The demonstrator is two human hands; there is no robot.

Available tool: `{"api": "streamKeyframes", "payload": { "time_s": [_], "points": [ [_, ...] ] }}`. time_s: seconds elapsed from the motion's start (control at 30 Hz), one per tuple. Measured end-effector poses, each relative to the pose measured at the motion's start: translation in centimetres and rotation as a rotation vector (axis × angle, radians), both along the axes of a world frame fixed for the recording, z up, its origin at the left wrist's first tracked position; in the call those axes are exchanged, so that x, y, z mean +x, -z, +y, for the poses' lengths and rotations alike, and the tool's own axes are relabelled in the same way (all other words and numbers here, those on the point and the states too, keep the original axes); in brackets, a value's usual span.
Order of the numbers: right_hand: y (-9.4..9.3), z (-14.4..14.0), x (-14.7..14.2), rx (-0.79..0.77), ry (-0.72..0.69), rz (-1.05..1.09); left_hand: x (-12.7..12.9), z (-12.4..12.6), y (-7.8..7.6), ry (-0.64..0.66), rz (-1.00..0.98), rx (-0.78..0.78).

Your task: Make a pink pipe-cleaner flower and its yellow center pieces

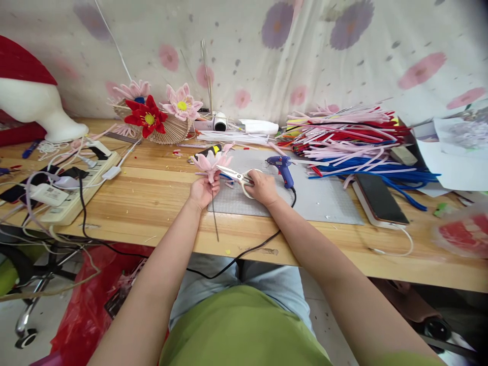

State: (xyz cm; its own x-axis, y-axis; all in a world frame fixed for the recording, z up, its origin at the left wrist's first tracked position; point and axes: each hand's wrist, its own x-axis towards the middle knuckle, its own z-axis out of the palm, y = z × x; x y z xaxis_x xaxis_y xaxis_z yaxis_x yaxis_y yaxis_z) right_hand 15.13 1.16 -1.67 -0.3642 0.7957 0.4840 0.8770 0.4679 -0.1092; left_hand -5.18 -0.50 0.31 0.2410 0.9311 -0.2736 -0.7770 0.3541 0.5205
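Left grip (206,192) pinches pink flower (208,165) at base; right grip (263,187) holds scissors (239,177); guide blade tips (221,169) clear of fingers (216,186).

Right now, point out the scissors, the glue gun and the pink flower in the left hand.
Scissors (239,176): head view, on the pivot.
Glue gun (282,164): head view, on the blue body.
Pink flower (208,165): head view, on the petals.

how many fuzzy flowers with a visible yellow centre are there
2: the red flower at the back left of the table, and the pink flower just right of it. The bloom in the left hand may hide another.
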Motion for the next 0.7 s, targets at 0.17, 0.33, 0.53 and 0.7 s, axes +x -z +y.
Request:
{"api": "streamKeyframes", "payload": {
  "time_s": [0.17, 0.33, 0.53, 0.7],
  "points": [
    [-0.2, -0.4, -0.1, -0.014, -0.016, -0.019, -0.3, -0.3, -0.3, -0.024, -0.036, 0.037],
    [-0.6, -0.5, 0.0, -0.017, 0.002, 0.018, 0.1, -0.1, -0.3, -0.010, 0.006, 0.020],
    [-0.4, -0.6, 0.2, 0.011, -0.025, 0.053, 0.5, 0.3, 0.4, -0.195, 0.186, 0.008],
    [-0.2, -0.5, 0.1, 0.009, -0.043, 0.045, 0.6, 0.2, 0.7, -0.209, 0.239, 0.063]
  ]
}}
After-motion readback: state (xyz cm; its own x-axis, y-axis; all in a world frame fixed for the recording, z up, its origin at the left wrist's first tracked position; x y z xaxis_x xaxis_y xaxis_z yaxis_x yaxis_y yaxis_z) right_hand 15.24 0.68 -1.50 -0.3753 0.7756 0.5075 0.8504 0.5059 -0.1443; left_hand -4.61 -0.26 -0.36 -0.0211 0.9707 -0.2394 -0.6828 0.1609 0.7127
